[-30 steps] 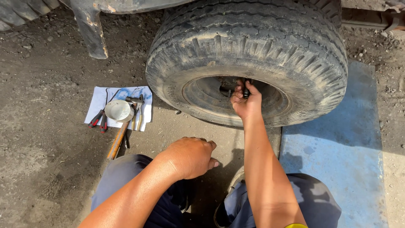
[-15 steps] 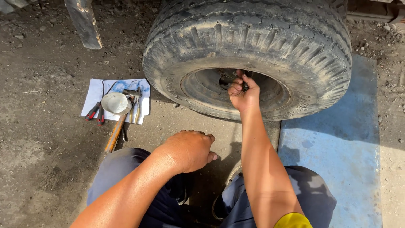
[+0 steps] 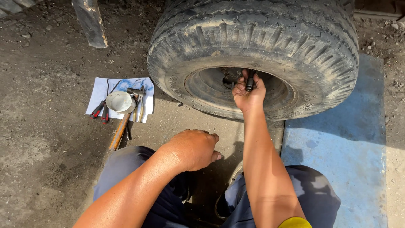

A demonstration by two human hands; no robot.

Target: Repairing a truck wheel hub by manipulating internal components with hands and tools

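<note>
A large, dusty black tyre (image 3: 253, 55) fills the upper middle of the frame. Its rubber tread is thick, blocky and cracked, caked in grey dirt, and it rings a sunken metal wheel centre (image 3: 211, 86) that is round and dull.

The ground (image 3: 46, 139) is rough, packed earth scattered with small stones. At the right of the frame lies a flat, pale blue mat (image 3: 346, 143), smooth and partly in shadow.

At the bottom of the frame are the person's knees in grey-blue cloth trousers (image 3: 126, 169).

The right hand (image 3: 249, 93) reaches up into the wheel centre, just right of the middle of the frame. Its grip is pressed around a small, dark, rod-shaped tool (image 3: 249, 81), which points into the hub.

The left hand (image 3: 195, 148) rests lower, at centre, palm down on the left knee, fingers loosely curled and holding nothing.

At the left of the frame, well apart from both hands, a white paper sheet (image 3: 99, 90) lies on the earth. On it sit a shallow, round metal bowl (image 3: 119, 101), red-handled pliers (image 3: 99, 110) and a hammer with a long wooden handle (image 3: 119, 131).

A rusty metal post (image 3: 90, 23) stands at the upper left.
</note>
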